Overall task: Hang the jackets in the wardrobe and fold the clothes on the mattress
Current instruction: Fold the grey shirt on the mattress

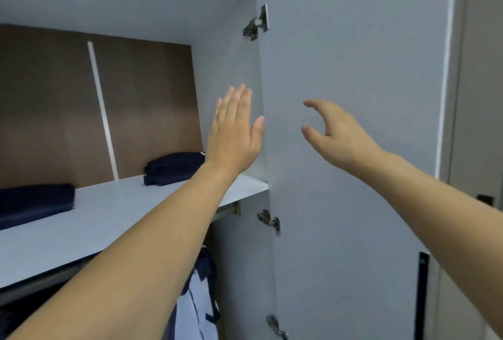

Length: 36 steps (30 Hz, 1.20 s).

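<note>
I face an open grey wardrobe. My left hand is raised inside the opening, fingers straight and together, thumb next to the hinged edge of the right door. My right hand hovers in front of that door's inner face with fingers loosely curved, holding nothing. Two folded navy clothes lie on the white shelf: one stack at the back near my left wrist, another at the far left. Below the shelf a light blue and navy jacket hangs, partly hidden by my left forearm.
Three metal hinges join the door to the wardrobe side. A black handle runs down the door's lower right part. The wardrobe's back panel is brown with a white vertical strip. Another grey panel stands at the far right.
</note>
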Each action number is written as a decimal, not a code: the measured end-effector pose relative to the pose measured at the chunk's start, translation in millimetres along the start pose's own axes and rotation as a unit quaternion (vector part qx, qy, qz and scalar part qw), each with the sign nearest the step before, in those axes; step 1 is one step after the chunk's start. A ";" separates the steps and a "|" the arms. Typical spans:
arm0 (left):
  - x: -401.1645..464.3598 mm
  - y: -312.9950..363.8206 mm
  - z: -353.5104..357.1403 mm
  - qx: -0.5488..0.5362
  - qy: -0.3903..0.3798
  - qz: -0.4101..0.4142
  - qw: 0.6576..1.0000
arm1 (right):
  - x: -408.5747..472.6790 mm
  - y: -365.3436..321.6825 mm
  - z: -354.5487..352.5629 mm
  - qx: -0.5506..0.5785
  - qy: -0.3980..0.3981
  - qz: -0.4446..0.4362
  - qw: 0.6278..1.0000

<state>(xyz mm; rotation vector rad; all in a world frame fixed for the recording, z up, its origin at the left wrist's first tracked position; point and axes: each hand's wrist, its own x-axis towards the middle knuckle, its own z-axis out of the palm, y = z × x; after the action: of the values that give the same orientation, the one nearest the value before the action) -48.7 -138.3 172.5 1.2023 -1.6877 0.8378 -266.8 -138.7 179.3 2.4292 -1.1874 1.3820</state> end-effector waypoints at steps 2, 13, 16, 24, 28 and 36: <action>11.3 49.8 1.4 -0.045 0.034 0.022 0.998 | -27.5 16.9 -47.0 -0.021 0.041 -0.003 0.999; 30.4 381.6 69.9 -0.238 0.033 0.114 0.964 | -210.4 168.7 -289.5 -0.152 0.114 0.131 0.973; 26.3 459.8 97.9 -0.260 0.006 0.136 0.956 | -260.6 213.0 -337.9 -0.176 0.103 0.205 0.957; 17.8 628.4 205.5 -0.313 -0.065 0.190 0.928 | -355.8 336.4 -426.8 -0.236 0.095 0.322 0.912; 16.2 715.7 275.4 -0.350 -0.090 0.212 0.908 | -394.9 413.6 -465.3 -0.260 0.093 0.367 0.888; 28.7 936.9 366.4 -0.425 -0.121 0.294 0.848 | -504.8 535.8 -561.5 -0.290 0.104 0.488 0.817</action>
<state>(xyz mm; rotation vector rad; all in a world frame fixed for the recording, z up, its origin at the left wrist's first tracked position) -1043.1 -185.6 24.3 0.1648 -2.3162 0.1718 -1153.8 29.1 -26.7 1.1858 -2.4776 1.0888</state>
